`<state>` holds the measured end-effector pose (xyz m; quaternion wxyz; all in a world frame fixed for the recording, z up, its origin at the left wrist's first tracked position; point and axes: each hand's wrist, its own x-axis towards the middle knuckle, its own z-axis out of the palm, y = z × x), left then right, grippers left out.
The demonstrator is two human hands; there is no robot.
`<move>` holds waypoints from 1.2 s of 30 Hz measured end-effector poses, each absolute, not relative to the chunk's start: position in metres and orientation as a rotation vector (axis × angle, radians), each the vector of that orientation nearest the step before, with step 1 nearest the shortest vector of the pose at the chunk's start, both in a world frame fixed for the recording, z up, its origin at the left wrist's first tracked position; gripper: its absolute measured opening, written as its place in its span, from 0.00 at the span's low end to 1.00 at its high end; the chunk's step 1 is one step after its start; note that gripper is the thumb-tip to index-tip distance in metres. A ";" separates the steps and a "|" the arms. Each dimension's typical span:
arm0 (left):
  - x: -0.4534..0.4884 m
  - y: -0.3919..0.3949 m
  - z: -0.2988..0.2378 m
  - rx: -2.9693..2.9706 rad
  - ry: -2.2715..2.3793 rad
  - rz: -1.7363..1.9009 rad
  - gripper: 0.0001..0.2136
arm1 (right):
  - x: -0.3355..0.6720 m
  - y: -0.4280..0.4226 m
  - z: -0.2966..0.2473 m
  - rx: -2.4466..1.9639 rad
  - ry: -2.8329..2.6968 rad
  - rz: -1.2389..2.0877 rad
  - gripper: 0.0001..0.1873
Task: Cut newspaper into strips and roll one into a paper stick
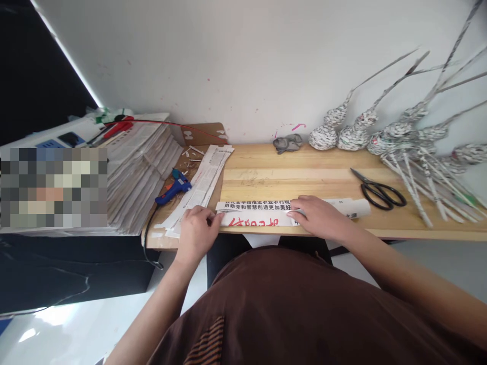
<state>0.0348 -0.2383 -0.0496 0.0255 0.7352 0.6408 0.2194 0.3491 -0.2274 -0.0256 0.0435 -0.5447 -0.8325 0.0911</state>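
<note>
A folded strip of newspaper (254, 215) with black and red print lies along the front edge of the wooden table. My left hand (200, 228) pinches its left end between thumb and fingers. Toward the strip's right side, my right hand (314, 215) grips the paper, fingers bent over it. Beyond that hand the paper's right end (360, 208) curls up into a loose roll. Black-handled scissors (380, 195) rest to the right of it, blades partly apart. Flat cut newspaper strips (201, 182) are on the left, near my left hand.
A blue glue gun (175, 187) with a black cord lies left of the strips. Tall newspaper stacks (146, 172) stand further left. Along the wall sit several woven paper gourds (353, 137), with rolled paper sticks (428, 185) before them. A grey crumpled cloth (288, 143) is at the back.
</note>
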 end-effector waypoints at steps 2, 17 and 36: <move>0.036 -0.241 -0.053 2.305 2.029 0.697 0.16 | 0.350 -0.227 -0.027 -1.655 -2.549 0.283 0.14; 0.040 -0.253 -0.067 2.150 2.173 0.951 0.16 | 0.349 -0.224 -0.029 -1.626 -2.553 0.263 0.13; 0.039 -0.251 -0.063 2.636 1.734 0.666 0.18 | 0.347 -0.225 -0.032 -1.690 -2.494 0.252 0.20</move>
